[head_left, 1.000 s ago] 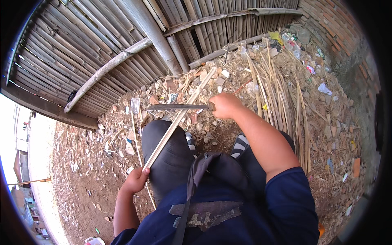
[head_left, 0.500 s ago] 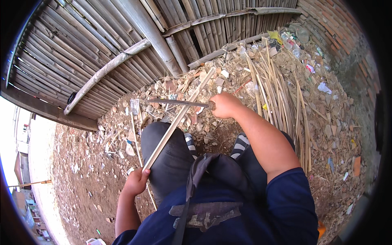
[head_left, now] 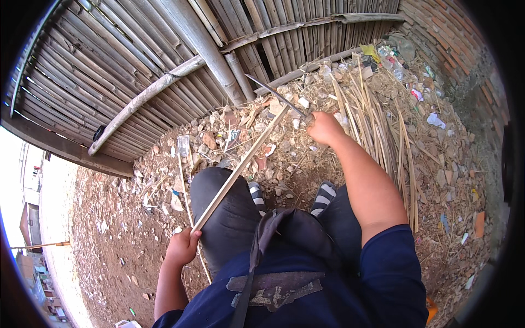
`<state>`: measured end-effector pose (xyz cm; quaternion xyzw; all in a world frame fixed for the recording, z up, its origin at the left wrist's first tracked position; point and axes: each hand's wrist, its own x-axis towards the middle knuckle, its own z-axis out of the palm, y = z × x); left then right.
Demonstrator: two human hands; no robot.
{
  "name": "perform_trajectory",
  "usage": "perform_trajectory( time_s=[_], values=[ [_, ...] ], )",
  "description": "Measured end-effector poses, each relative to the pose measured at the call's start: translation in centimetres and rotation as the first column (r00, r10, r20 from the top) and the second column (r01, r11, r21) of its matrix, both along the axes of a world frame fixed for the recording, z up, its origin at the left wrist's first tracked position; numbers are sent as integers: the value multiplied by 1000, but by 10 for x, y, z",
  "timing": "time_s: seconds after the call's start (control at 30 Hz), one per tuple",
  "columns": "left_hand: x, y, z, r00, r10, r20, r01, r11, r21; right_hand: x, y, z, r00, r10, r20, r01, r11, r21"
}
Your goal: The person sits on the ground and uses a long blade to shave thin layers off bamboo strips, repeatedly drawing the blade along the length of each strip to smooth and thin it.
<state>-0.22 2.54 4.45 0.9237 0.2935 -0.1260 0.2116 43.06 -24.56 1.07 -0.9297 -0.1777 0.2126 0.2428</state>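
Note:
My left hand [head_left: 181, 247] is closed round the near end of a long pale bamboo strip [head_left: 240, 167], which slants up and away across my left thigh. In my right hand [head_left: 325, 129], held further out to the right, is the handle of a long, dark-bladed knife [head_left: 278, 95]. Its blade points up and to the left, and it crosses or lies close by the far tip of the strip; whether they touch I cannot tell. A second thin strip [head_left: 186, 197] leans beside my left leg.
A heap of split bamboo strips [head_left: 377, 131] lies on the right. Ahead stands a bamboo slat wall [head_left: 136, 65] with a thick post [head_left: 210, 60]; a brick wall [head_left: 445, 33] rises at the right. Stones and litter, including a yellow wrapper [head_left: 370, 52], cover the ground.
My right hand has moved outward and to the right with the knife, along the strip toward its far end. The blade has swung to point further upward. My left hand stays nearly in place.

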Motion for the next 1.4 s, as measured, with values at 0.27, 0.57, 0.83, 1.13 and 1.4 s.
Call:
perform_trajectory(
  time_s=[0.27,0.57,0.83,1.13,1.4],
  values=[
    [-4,-2,-17,995,-4,100,7,1000,-27,-56,26,38,854,472,221,-455,882,-123],
    [-12,-8,-35,978,-10,211,-6,997,74,-58,11,50,822,528,213,-554,828,85],
    [-9,-12,-29,972,29,232,-34,999,17,-61,12,54,777,520,356,-529,845,-79],
    [-10,-15,-28,977,94,192,-86,995,-49,-59,10,55,718,535,446,-555,826,-97],
    [-11,-13,-32,966,118,231,-97,990,-98,-59,8,56,743,559,369,-585,809,-50]
  ],
)
